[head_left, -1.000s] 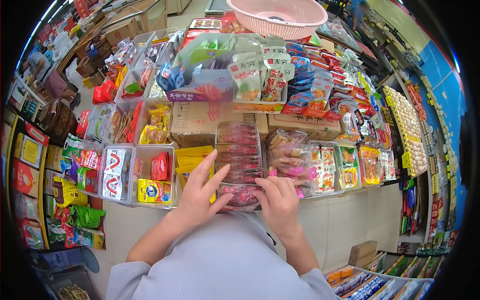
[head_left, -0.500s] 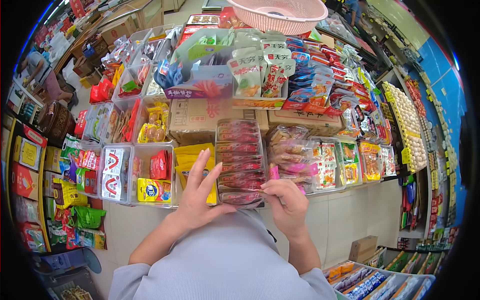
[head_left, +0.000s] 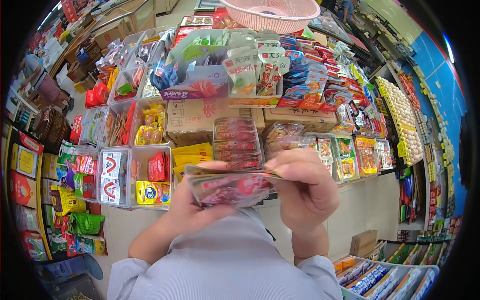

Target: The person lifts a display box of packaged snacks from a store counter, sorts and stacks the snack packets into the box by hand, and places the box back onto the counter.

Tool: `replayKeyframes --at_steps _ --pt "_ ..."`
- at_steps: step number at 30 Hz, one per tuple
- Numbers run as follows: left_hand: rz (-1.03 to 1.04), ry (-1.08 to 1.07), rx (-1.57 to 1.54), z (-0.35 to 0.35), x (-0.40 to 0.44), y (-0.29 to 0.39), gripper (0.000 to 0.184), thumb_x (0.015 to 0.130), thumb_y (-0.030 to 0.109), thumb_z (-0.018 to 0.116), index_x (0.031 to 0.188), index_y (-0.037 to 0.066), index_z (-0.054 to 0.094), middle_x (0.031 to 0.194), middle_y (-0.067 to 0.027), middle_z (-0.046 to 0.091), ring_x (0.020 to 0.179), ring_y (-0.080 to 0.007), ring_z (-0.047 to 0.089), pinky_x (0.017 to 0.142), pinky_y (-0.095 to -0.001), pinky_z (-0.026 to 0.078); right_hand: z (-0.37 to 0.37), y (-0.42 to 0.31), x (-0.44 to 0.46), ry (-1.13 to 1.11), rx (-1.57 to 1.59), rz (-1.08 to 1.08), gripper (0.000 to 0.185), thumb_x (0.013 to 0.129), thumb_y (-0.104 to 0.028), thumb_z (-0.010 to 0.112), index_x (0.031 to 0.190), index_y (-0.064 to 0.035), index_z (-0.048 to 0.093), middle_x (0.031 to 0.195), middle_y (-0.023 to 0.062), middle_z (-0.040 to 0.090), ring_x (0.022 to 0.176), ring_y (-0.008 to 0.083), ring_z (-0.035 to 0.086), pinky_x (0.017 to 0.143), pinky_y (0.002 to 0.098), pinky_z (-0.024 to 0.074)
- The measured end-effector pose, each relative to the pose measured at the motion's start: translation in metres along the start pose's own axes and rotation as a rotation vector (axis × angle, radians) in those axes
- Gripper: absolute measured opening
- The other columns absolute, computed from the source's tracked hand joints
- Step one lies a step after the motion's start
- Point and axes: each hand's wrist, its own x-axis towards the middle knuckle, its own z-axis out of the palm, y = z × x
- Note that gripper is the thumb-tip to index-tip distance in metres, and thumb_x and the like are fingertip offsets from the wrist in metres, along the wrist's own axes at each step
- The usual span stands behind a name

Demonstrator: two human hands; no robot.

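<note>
Several flat red snack packets (head_left: 235, 190) are held together in front of my body, raised over the front edge of a clear bin (head_left: 237, 142) with more red packets standing in rows. My left hand (head_left: 192, 205) is closed round their left end, thumb along the near side. At the right end, my right hand (head_left: 305, 190) pinches their upper edge between thumb and fingers. Yellow packets (head_left: 192, 154) lie just behind my left hand. Behind my right hand are clear-wrapped brown snacks (head_left: 285, 136), partly covered by it.
Cardboard boxes (head_left: 200, 118) stand behind the bin, with white snack pouches (head_left: 243, 75) above them. A pink basket (head_left: 272, 15) is at the back. Egg trays (head_left: 400, 117) stand right. A person (head_left: 42, 82) is at the far left.
Several red packets have come up out of the front of the bin and toward me. My left hand has closed on them, and my right hand has risen with their right end.
</note>
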Motion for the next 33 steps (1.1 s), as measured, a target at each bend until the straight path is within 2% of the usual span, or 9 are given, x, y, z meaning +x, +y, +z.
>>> replayKeyframes --at_steps 5,8,11,12,15,22,25,28,33 --pt "-0.034 0.178 -0.036 -0.008 -0.022 -0.019 0.068 0.090 0.001 0.076 0.148 0.000 0.040 0.137 -0.0119 0.061 0.126 -0.0224 0.060 0.106 -0.0399 0.050 0.017 0.008 -0.004 -0.085 -0.014 0.080 0.042 0.080 0.004 0.082 0.119 -0.0009 0.066 0.105 0.0123 0.074 0.089 0.0282 0.070 0.078 0.0365 0.0567" --pt "-0.044 0.369 -0.309 -0.022 -0.035 -0.024 0.065 0.091 0.004 0.072 0.148 0.001 0.041 0.138 -0.0123 0.061 0.127 -0.0260 0.061 0.110 -0.0448 0.049 0.017 0.005 -0.013 0.043 0.177 0.427 0.058 0.076 -0.007 0.090 0.127 0.0000 0.065 0.115 0.0142 0.072 0.098 0.0322 0.069 0.085 0.0386 0.0561" --pt "-0.039 0.477 -0.388 -0.055 -0.049 -0.019 0.066 0.091 0.013 0.076 0.147 0.002 0.044 0.136 -0.0116 0.062 0.123 -0.0246 0.064 0.108 -0.0433 0.051 -0.021 0.033 -0.041 -0.140 -0.300 0.289 0.071 0.071 -0.018 0.093 0.132 -0.0008 0.063 0.129 0.0157 0.066 0.115 0.0350 0.064 0.096 0.0426 0.0530" --pt "-0.047 0.486 -0.393 -0.064 -0.055 -0.020 0.067 0.091 0.017 0.075 0.148 0.003 0.043 0.137 -0.0111 0.062 0.123 -0.0254 0.064 0.108 -0.0436 0.051 -0.025 0.032 -0.047 -0.276 -0.455 0.304 0.075 0.069 -0.023 0.093 0.134 -0.0025 0.063 0.138 0.0167 0.061 0.130 0.0363 0.055 0.105 0.0463 0.0477" --pt "-0.085 0.435 -0.502 -0.079 -0.065 -0.025 0.066 0.092 0.017 0.074 0.149 0.004 0.043 0.137 -0.0106 0.062 0.123 -0.0255 0.064 0.108 -0.0443 0.052 -0.009 0.032 -0.066 -0.394 -0.608 0.308 0.076 0.069 -0.023 0.093 0.136 -0.0037 0.062 0.141 0.0166 0.058 0.133 0.0381 0.052 0.109 0.0484 0.0451" --pt "-0.210 0.375 -0.640 -0.090 -0.073 -0.034 0.079 0.090 0.032 0.081 0.152 0.007 0.040 0.139 -0.0089 0.061 0.126 -0.0249 0.062 0.107 -0.0447 0.052 0.015 0.028 -0.091 -0.384 -0.748 0.246 0.058 0.067 -0.012 0.089 0.119 -0.0041 0.065 0.130 0.0140 0.064 0.121 0.0374 0.059 0.101 0.0482 0.0489" --pt "-0.228 0.401 -0.612 -0.100 -0.080 -0.042 0.075 0.091 0.031 0.080 0.151 0.007 0.041 0.139 -0.0087 0.061 0.125 -0.0247 0.062 0.107 -0.0448 0.052 0.015 0.019 -0.095 -0.418 -0.658 0.208 0.051 0.067 -0.009 0.087 0.113 -0.0044 0.064 0.120 0.0114 0.067 0.109 0.0327 0.063 0.092 0.0455 0.0519" --pt "-0.238 0.351 -0.589 -0.109 -0.083 -0.049 0.071 0.093 0.030 0.078 0.150 0.007 0.042 0.139 -0.0088 0.061 0.126 -0.0250 0.062 0.107 -0.0452 0.052 0.020 0.011 -0.083 -0.461 -0.571 0.367 0.048 0.068 -0.006 0.086 0.112 -0.0048 0.065 0.112 0.0102 0.067 0.098 0.0313 0.065 0.085 0.0429 0.0532" --pt "-0.241 0.364 -0.551 -0.103 -0.075 -0.048 0.069 0.094 0.028 0.077 0.150 0.006 0.041 0.140 -0.0098 0.060 0.126 -0.0262 0.062 0.107 -0.0461 0.052 0.014 0.019 -0.071 -0.552 -0.581 0.387 0.042 0.069 -0.002 0.087 0.106 -0.0059 0.067 0.106 0.0111 0.068 0.094 0.0305 0.066 0.080 0.0410 0.0546"
